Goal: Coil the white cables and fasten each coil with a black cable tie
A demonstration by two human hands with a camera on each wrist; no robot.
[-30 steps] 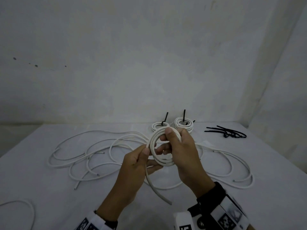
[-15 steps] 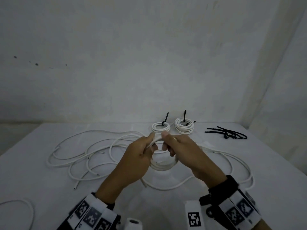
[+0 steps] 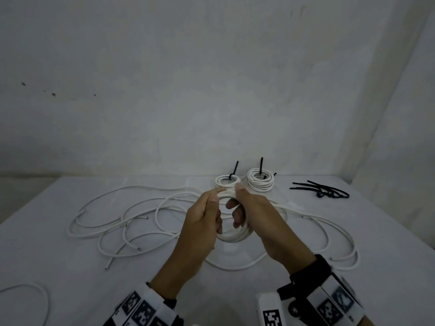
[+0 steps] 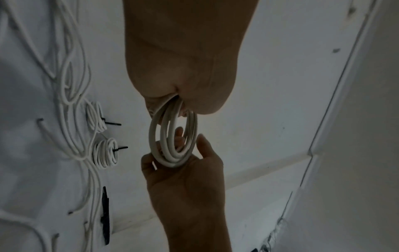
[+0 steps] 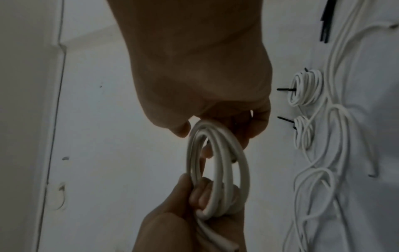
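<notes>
change: loose tail that hung below the coil (image 3: 231, 234) a second ago is now wound in; coil looks ready for tying.
left hand (image 3: 200, 222): fingers curled round the coil's left side.
right hand (image 3: 255, 215): pinches its top.
ties (image 3: 322, 191): on table, right of coil.
containers: none.

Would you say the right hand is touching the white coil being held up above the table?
Touching. In the left wrist view the right hand cradles the coil, thumb and fingers curled around its loops; the right wrist view shows the same grip.
</notes>
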